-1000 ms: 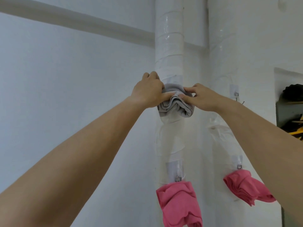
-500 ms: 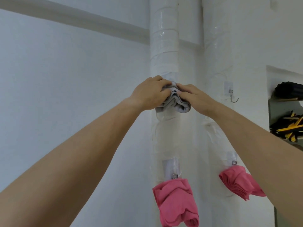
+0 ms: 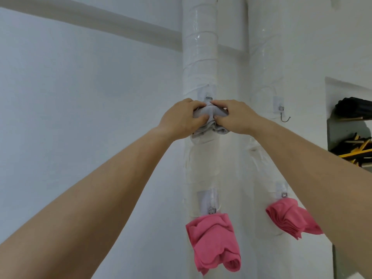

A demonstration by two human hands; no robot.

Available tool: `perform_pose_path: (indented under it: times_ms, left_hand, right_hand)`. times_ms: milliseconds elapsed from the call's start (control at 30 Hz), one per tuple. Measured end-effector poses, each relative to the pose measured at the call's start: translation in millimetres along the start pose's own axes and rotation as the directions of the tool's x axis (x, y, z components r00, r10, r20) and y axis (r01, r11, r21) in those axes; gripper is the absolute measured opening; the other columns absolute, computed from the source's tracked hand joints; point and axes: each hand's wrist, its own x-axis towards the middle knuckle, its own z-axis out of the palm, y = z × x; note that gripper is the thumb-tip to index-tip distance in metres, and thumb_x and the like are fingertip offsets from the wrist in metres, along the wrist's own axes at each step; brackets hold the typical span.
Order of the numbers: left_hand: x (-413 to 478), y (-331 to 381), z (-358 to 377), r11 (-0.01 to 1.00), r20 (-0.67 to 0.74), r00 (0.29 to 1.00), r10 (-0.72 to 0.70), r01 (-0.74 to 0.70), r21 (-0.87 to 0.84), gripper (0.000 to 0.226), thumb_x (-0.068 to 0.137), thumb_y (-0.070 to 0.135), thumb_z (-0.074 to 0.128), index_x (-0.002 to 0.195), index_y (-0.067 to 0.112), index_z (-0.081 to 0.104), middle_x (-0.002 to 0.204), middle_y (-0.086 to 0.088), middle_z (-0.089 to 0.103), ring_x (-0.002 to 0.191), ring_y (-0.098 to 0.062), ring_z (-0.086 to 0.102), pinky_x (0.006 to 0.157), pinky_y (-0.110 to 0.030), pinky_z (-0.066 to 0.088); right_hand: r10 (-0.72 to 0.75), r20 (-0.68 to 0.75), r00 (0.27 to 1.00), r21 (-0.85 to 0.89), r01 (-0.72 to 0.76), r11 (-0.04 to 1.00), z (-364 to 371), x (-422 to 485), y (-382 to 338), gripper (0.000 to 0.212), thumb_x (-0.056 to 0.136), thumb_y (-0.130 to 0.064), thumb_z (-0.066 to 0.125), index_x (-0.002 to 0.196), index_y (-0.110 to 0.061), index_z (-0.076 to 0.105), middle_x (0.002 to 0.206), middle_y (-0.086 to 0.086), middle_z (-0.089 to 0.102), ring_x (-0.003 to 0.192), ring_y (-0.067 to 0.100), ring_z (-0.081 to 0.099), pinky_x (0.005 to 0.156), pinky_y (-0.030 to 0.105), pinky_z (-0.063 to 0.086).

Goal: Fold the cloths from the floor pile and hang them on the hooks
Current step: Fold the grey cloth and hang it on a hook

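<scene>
A folded grey cloth (image 3: 209,115) is bunched against the upper left hook (image 3: 208,98) on the white taped pipe (image 3: 200,57). My left hand (image 3: 181,119) grips its left side and my right hand (image 3: 235,117) grips its right side, fingertips nearly touching over the cloth's top. Most of the cloth is hidden by my fingers, and the hook's tip is covered. A bare metal hook (image 3: 284,117) sticks out on the right pipe at the same height. Below hang two folded pink cloths, one on the lower left hook (image 3: 214,240) and one on the lower right hook (image 3: 289,217).
A white wall (image 3: 80,97) fills the left side. At the right edge a recess holds a black roll (image 3: 354,107) and yellow-and-black items (image 3: 356,152). The floor pile is out of view.
Both hands have pushed the grey cloth up the pipe to the hook and closed in tighter around it. The camera has shifted, so the pipe sits further left in view.
</scene>
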Motion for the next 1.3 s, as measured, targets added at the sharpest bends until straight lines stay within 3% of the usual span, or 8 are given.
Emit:
perform_pose_path:
  times_ms: [100,167,267,367,500,800,1067,1300]
  left_hand:
    - [4.9,3.0,-10.9,0.999,0.0,1.0,-0.025,0.025,0.024,0.05,0.091,0.048,0.053,0.138,0.03,0.054,0.131,0.003,0.056,0.12,-0.019,0.05,0.099,-0.04,0.046]
    - [5.7,8.7,-15.3,0.999,-0.047,0.999,-0.022,0.023,0.03,0.053,0.092,0.045,0.053,0.142,0.029,0.049,0.141,0.004,0.051,0.128,-0.019,0.044,0.102,-0.038,0.043]
    - [6.5,13.7,-19.3,1.0,-0.073,0.997,-0.003,0.003,0.01,0.049,0.094,0.041,0.052,0.14,0.029,0.051,0.143,0.005,0.05,0.127,-0.018,0.047,0.1,-0.037,0.044]
    - [6.8,13.0,-20.0,0.999,-0.019,0.999,-0.029,0.028,-0.03,0.046,0.096,0.037,0.052,0.14,0.026,0.052,0.138,0.003,0.055,0.121,-0.017,0.053,0.098,-0.034,0.044]
    - [6.8,11.1,-16.1,0.998,0.047,0.997,-0.058,0.058,-0.008,0.047,0.094,0.037,0.051,0.14,0.026,0.052,0.138,0.002,0.056,0.122,-0.018,0.054,0.1,-0.034,0.044]
    - [-1.5,13.0,-13.9,0.989,0.058,0.989,-0.135,0.138,-0.051,0.031,0.093,0.04,0.052,0.12,0.034,0.066,0.101,0.005,0.073,0.09,-0.017,0.066,0.083,-0.038,0.055]
    - [2.5,6.5,-5.2,0.993,0.05,0.993,-0.11,0.112,-0.035,0.031,0.095,0.041,0.048,0.121,0.042,0.065,0.106,0.008,0.07,0.093,-0.016,0.064,0.081,-0.037,0.054]
    - [1.6,3.6,14.6,0.984,0.029,0.994,-0.102,0.106,-0.145,0.042,0.097,0.031,0.045,0.138,0.03,0.055,0.132,-0.001,0.052,0.117,-0.022,0.052,0.097,-0.04,0.047]
  right_hand:
    - [0.028,0.117,0.993,0.1,-0.039,0.994,-13.4,-0.2,-6.0,0.04,0.095,-0.018,0.053,0.134,-0.021,0.056,0.123,0.004,0.065,0.111,0.023,0.063,0.063,0.007,0.046]
    - [0.039,0.085,0.996,0.077,-0.046,0.996,-19.5,1.5,-6.3,0.043,0.097,-0.017,0.05,0.14,-0.01,0.05,0.144,0.009,0.052,0.131,0.025,0.05,0.08,0.011,0.043]
    - [0.057,-0.003,0.998,-0.002,-0.057,0.998,-25.4,4.1,-3.1,0.053,0.097,-0.021,0.051,0.149,-0.02,0.041,0.156,0.0,0.036,0.142,0.016,0.034,0.107,0.022,0.026]
    - [0.046,0.008,0.999,-0.01,-0.046,0.999,-25.9,6.2,0.9,0.054,0.095,-0.021,0.054,0.148,-0.023,0.042,0.15,-0.006,0.041,0.136,0.013,0.039,0.105,0.023,0.03]
    - [-0.03,0.153,0.988,0.072,0.019,0.997,-17.4,5.0,-0.6,0.048,0.09,-0.011,0.056,0.131,-0.035,0.055,0.119,-0.015,0.061,0.109,0.007,0.058,0.082,0.015,0.042]
    - [0.065,0.072,0.995,0.025,-0.067,0.997,-6.4,23.4,13.6,0.05,0.084,-0.033,0.067,0.133,-0.029,0.06,0.122,-0.005,0.066,0.106,0.013,0.063,0.09,0.027,0.049]
    - [0.062,0.048,0.997,0.092,-0.067,0.994,-4.1,16.2,8.8,0.034,0.087,-0.027,0.068,0.121,-0.03,0.069,0.109,-0.006,0.071,0.1,0.011,0.065,0.089,0.027,0.051]
    - [0.07,0.023,0.997,0.042,-0.071,0.997,-1.4,18.6,4.3,0.031,0.087,-0.026,0.064,0.118,-0.029,0.07,0.109,-0.003,0.071,0.103,0.015,0.065,0.091,0.032,0.053]
